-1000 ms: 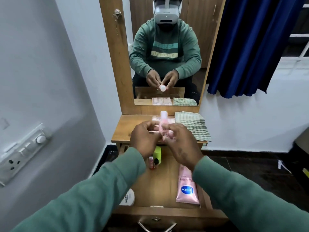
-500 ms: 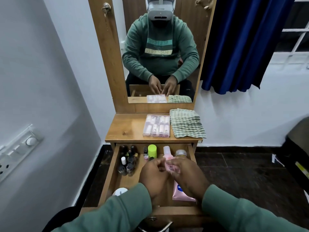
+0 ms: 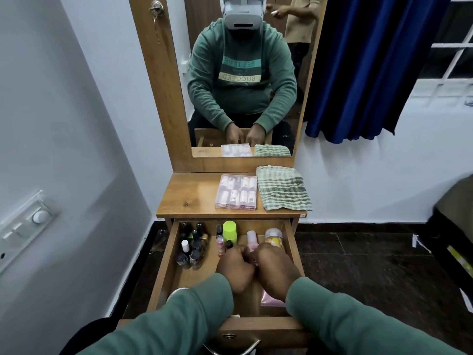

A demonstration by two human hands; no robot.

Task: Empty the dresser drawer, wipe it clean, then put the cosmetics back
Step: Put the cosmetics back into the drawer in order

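Note:
The wooden drawer [image 3: 163, 272] is pulled open below the dresser top. Both my hands are low inside it, close together around a small pink bottle [image 3: 252, 240] that stands upright. My left hand [image 3: 236, 269] and my right hand [image 3: 277, 270] both hold its lower part. Dark nail polish bottles [image 3: 193, 248] stand at the drawer's back left. A lime-green capped bottle [image 3: 229, 230] and a yellow jar [image 3: 273, 237] stand at the back. A pink tube [image 3: 271, 299] lies under my right wrist, mostly hidden.
On the dresser top [image 3: 186, 196] lie a clear plastic box of small bottles [image 3: 236, 192] and a folded green checked cloth [image 3: 282, 189]. The mirror [image 3: 243, 73] rises behind. A wall is at the left; blue curtain [image 3: 371, 65] and dark floor are at the right.
My hands have come down from above the dresser top into the drawer with the pink bottle, which now stands among the items at the back.

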